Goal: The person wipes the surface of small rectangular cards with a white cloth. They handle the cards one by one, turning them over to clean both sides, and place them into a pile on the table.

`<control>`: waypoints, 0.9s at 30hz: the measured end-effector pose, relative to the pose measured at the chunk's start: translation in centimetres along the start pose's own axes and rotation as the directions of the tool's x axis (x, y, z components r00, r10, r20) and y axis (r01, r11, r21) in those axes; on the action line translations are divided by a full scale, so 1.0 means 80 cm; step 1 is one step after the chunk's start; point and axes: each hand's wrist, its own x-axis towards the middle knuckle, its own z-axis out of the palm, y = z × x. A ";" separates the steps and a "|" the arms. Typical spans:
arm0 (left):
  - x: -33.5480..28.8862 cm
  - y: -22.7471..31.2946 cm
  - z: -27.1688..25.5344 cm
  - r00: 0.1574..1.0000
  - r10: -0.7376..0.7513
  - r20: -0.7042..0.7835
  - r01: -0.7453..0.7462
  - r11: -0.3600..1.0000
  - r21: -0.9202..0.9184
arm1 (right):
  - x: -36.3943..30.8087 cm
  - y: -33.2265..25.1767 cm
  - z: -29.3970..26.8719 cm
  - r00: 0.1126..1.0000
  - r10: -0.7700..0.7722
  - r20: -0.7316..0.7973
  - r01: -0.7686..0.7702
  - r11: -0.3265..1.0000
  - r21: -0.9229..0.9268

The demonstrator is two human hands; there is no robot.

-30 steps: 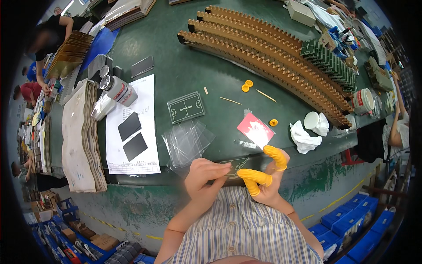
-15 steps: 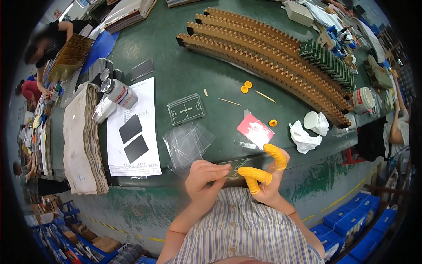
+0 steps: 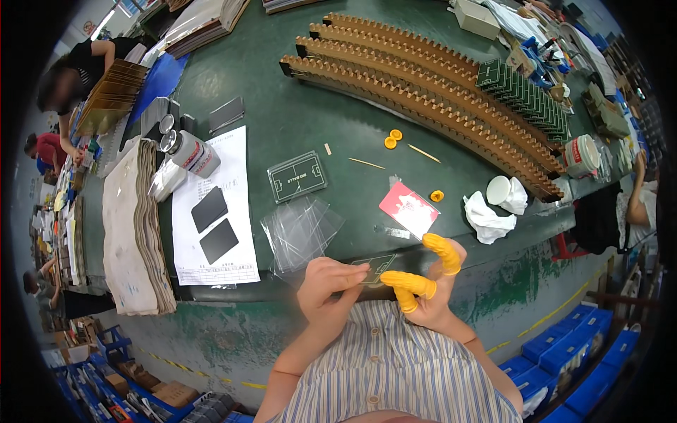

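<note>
Close to the table's front edge, my left hand (image 3: pixel 326 287) pinches one side of a thin card (image 3: pixel 378 271), dark green or clear with pale pitch-like lines. My right hand (image 3: pixel 429 290) wears yellow finger cots; two covered fingers close on the card's other side, while another covered finger points up. Part of the card is hidden by my fingers. Just beyond my left hand lie loose clear plastic sheets (image 3: pixel 302 229), and behind them a stack of green pitch-patterned cards (image 3: pixel 297 177). A red and white card (image 3: pixel 408 208) lies beyond my right hand.
Long slotted wooden racks (image 3: pixel 423 95) cross the far right, with green cards (image 3: pixel 523 99) standing in them. Crumpled white tissue (image 3: pixel 488 221), wooden sticks (image 3: pixel 424 154) and rolled finger cots (image 3: pixel 393 139) lie nearer. At left are a metal-capped bottle (image 3: pixel 192 153), printed paper (image 3: pixel 211 166) and cloths (image 3: pixel 132 233).
Both hands keep their hold on the card and barely move. The view shifts slightly; at the far left, a co-worker's head has moved a little.
</note>
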 end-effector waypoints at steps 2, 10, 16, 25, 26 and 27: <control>0.000 0.000 0.000 1.000 0.002 -0.001 -0.002 1.000 0.000 | 0.000 0.001 0.001 0.999 0.038 -0.035 -0.037 0.999 0.014; 0.000 0.000 0.001 1.000 -0.009 0.008 0.009 1.000 0.006 | 0.000 0.000 -0.002 1.000 -0.029 0.010 0.029 1.000 -0.007; 0.003 0.002 -0.001 0.999 0.006 0.034 -0.007 1.000 0.030 | -0.006 0.000 -0.001 0.999 -0.040 0.005 0.040 0.998 -0.041; 0.004 0.011 -0.002 0.999 -0.044 -0.031 0.047 0.994 0.097 | -0.007 0.007 -0.001 0.997 -0.070 -0.016 0.066 0.982 -0.180; 0.003 0.013 -0.003 0.996 -0.078 -0.034 0.081 0.993 0.086 | -0.007 0.009 0.000 0.998 -0.067 -0.024 0.061 0.982 -0.177; 0.002 0.015 -0.005 0.993 -0.113 -0.038 0.115 0.991 0.074 | -0.007 0.010 0.001 0.998 -0.063 -0.031 0.057 0.983 -0.174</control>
